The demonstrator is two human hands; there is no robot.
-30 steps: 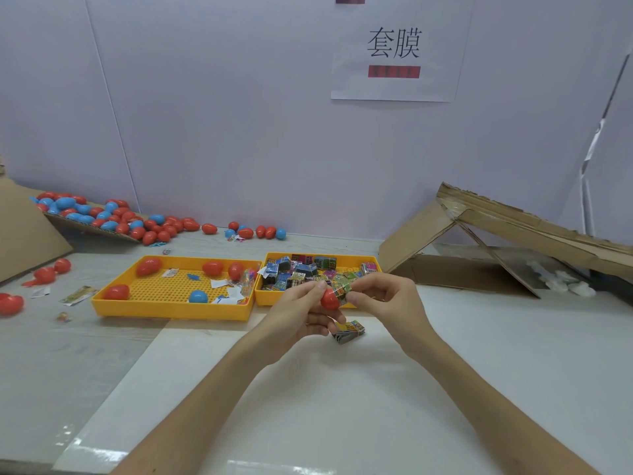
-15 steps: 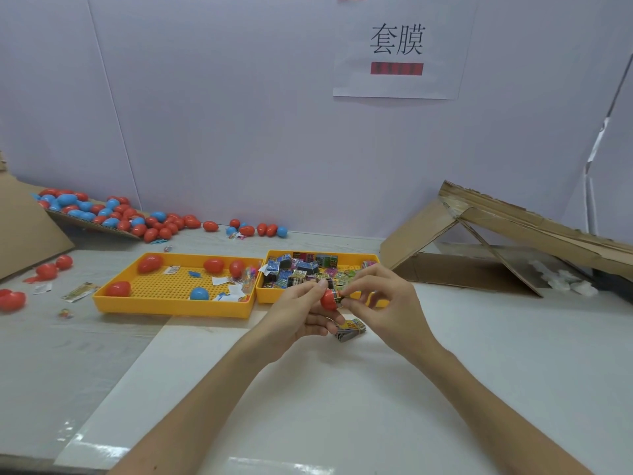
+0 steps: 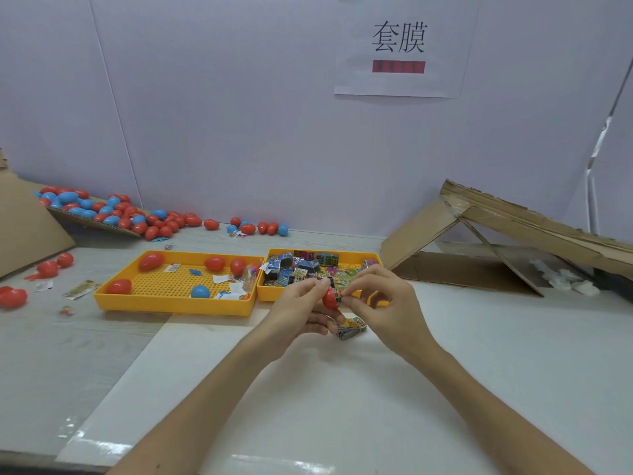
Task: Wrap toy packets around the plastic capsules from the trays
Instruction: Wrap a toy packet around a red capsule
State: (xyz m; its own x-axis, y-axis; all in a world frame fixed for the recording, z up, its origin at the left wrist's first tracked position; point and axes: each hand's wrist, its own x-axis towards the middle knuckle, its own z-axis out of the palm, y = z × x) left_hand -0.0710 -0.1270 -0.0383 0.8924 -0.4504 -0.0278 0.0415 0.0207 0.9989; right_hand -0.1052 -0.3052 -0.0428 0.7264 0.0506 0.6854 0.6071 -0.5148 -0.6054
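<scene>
My left hand (image 3: pixel 297 313) pinches a red plastic capsule (image 3: pixel 329 298) above the white table, in front of the trays. My right hand (image 3: pixel 383 303) pinches a printed toy packet (image 3: pixel 339 293) that sits around the capsule's right end. A small stack of folded packets (image 3: pixel 351 328) lies on the table just under my hands. The left yellow tray (image 3: pixel 171 301) holds several red capsules, one blue capsule and paper scraps. The right yellow tray (image 3: pixel 274 294) is filled with several printed packets.
A heap of red and blue capsules (image 3: pixel 113 214) lies on a cardboard sheet at the back left. Loose red capsules (image 3: pixel 13 298) and scraps lie at the far left. A folded cardboard piece (image 3: pixel 513 241) stands at the right. A paper sign (image 3: pixel 399 46) hangs on the wall.
My hands stay in place in front of the right tray. My right fingers have worked the packet a little further along the capsule.
</scene>
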